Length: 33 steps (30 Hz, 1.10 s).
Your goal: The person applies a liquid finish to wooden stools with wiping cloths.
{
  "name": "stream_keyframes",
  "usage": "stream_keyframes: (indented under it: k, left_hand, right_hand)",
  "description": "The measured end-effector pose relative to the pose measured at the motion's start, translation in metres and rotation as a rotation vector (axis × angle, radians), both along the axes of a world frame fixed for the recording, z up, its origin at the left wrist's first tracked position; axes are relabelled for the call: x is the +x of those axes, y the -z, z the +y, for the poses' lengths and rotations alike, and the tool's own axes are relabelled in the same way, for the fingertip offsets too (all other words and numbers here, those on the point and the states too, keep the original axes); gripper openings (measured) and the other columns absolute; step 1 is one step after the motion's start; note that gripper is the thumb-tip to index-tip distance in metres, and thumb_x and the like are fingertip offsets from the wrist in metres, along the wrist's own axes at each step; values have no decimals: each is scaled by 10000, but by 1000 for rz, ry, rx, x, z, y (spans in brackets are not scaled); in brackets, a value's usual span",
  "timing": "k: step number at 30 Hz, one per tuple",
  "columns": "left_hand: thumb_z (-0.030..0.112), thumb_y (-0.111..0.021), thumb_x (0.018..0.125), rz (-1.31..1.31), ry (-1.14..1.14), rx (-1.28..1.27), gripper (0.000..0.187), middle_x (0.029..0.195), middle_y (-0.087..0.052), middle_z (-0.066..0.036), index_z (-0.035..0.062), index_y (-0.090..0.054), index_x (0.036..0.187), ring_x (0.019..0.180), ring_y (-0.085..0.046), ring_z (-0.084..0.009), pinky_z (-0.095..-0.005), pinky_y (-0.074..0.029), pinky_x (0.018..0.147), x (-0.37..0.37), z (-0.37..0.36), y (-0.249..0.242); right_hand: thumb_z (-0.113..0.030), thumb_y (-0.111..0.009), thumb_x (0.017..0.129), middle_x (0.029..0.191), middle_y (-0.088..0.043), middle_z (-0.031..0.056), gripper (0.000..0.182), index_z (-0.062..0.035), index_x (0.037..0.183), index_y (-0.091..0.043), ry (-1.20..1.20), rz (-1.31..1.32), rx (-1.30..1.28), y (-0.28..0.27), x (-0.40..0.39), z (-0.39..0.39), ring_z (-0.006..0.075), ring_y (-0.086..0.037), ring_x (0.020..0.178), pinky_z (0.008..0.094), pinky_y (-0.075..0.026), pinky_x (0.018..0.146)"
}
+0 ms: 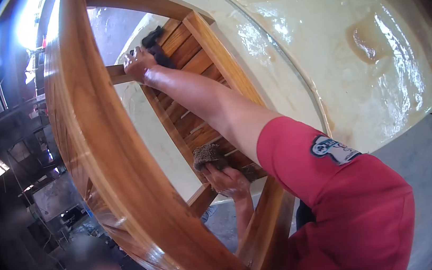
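A glossy brown wooden frame with a slatted panel stands tilted across the middle. My right hand, at the end of the outstretched red-sleeved arm, is closed on the frame near the panel's upper end, beside a dark cloth-like item. Lower down, my left hand holds a rough brown sponge or wad of cloth against the lower slats. Frame rails partly hide my left forearm.
Behind the frame lies a broad, cream-coloured surface with wet shine and brown stains, edged by a thin raised rim. Grey floor shows at the right. Another person, blurred, is at the lower left, under bright lights and dark structures.
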<state>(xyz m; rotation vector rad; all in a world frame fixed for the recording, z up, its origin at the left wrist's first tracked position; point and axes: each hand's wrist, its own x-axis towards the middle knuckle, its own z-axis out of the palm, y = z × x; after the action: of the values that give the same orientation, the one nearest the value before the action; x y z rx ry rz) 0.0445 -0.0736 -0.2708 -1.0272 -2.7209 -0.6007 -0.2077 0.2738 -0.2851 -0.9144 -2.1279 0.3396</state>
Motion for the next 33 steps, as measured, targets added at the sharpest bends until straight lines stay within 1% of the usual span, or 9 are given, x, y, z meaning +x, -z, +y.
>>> stream_keyframes:
  k: [3,6,7,12,14,20,25,28,33]
  left_hand:
    - [152,-499,847,-12,16,2,509,1412,-441,-304,-61,-522,1308,1293,-429,-474,-498,-329,1112,-3,6,4]
    - [152,-502,844,-26,36,13,501,1407,-448,-302,-62,-532,1297,1292,-434,-472,-493,-336,1110,-8,10,3]
    - [152,-503,843,-33,34,19,499,1405,-450,-302,-63,-536,1293,1291,-435,-471,-491,-338,1109,-8,12,3]
    - [140,-507,843,-11,34,-14,472,1357,-498,-301,-73,-555,1262,1271,-465,-452,-466,-376,1083,-13,32,-16]
    - [127,-510,849,-27,-18,-90,451,1281,-564,-292,-66,-566,1253,1215,-516,-440,-452,-404,1052,-36,35,-7]
    - [166,-523,875,169,300,128,407,1202,-576,-281,-59,-583,1210,1154,-537,-428,-477,-404,1016,-84,79,13]
    - [160,-518,882,122,352,156,346,1177,-576,-240,-45,-592,1151,1131,-542,-380,-452,-410,1003,-18,41,-4]
    - [157,-510,887,-30,307,251,315,1175,-570,-216,-35,-592,1123,1129,-537,-351,-437,-408,1002,26,18,5]
    - [152,-498,895,-548,-21,691,266,1172,-558,-176,-18,-592,1076,1125,-527,-304,-412,-404,1000,104,1,38]
  right_hand:
    - [-249,-524,899,1193,-640,180,338,-71,1146,-669,-492,-64,-510,-25,57,20,353,-602,1139,489,-469,957]
    - [-189,-516,904,1070,-659,102,223,-106,1007,-695,-142,-396,34,-25,144,27,310,-644,1053,440,-554,802]
    - [-170,-548,889,1110,-650,99,187,-101,975,-700,-99,-80,28,-17,154,44,322,-654,1021,435,-567,719]
    - [-381,-711,809,1113,-674,189,524,-20,1174,-606,-319,-97,256,5,187,12,379,-647,1008,431,-496,934]
    - [-90,-665,705,1124,-633,130,311,-87,1012,-712,-838,130,7,27,233,-33,331,-612,1076,424,-516,876]
    - [-109,-603,759,1101,-643,164,260,-11,987,-679,-1238,383,-813,-27,420,-126,292,-597,1085,395,-446,968]
    - [-96,-560,792,884,-675,128,266,74,978,-646,-451,192,-1028,-63,439,-187,185,-614,782,294,-497,721]
    - [-44,-565,755,687,-546,24,104,33,810,-607,-326,518,-1496,-203,452,-198,112,-536,668,281,-465,638]
    - [-52,-506,788,970,-671,86,377,53,1126,-636,-186,692,-700,-173,493,-257,170,-632,913,311,-502,857]
